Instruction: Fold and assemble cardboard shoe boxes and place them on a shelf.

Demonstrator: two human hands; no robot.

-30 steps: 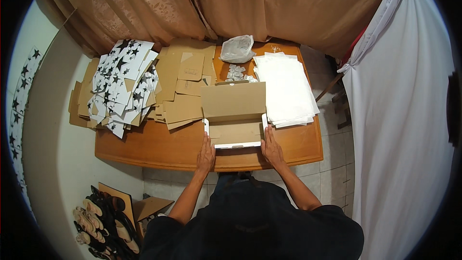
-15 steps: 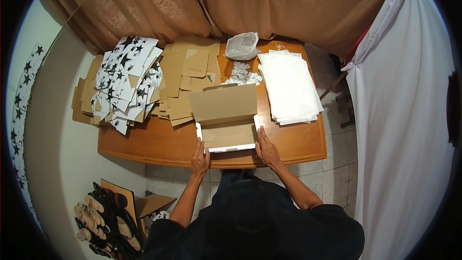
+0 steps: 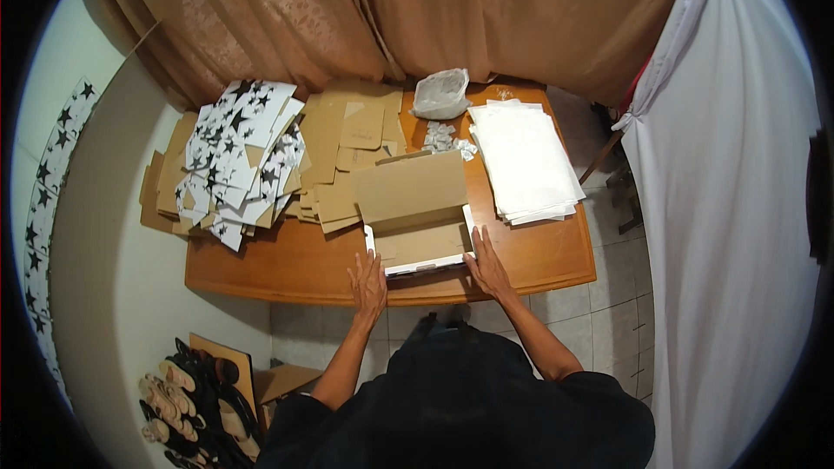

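Note:
An open cardboard box point(image 3: 413, 189), brown inside with white side flaps and a white front edge, stands near the table's front edge. Its lid is raised at the far side. My left hand point(image 3: 370, 288) is at the box's near left corner, fingers stretched and slightly spread, fingertips touching the side. Along the right side lies my right hand point(image 3: 489, 271), with straight fingers against the wall and the thumb by the near right corner. Neither hand wraps round the box. Inside, the bottom is bare brown cardboard.
Small silvery-white packets point(image 3: 440, 135) and a clear plastic bag point(image 3: 441, 94) lie behind the box. White sheets point(image 3: 526, 161) are stacked at right. Flat brown cardboard point(image 3: 334, 126) and star-printed pieces point(image 3: 236, 143) pile at left. Shoes point(image 3: 178, 391) stand at lower left, beside the wooden table point(image 3: 269, 260).
The whole view has shifted slightly. The box has turned a little, its near right corner now farther from the table edge. My left hand's fingers have spread and straightened.

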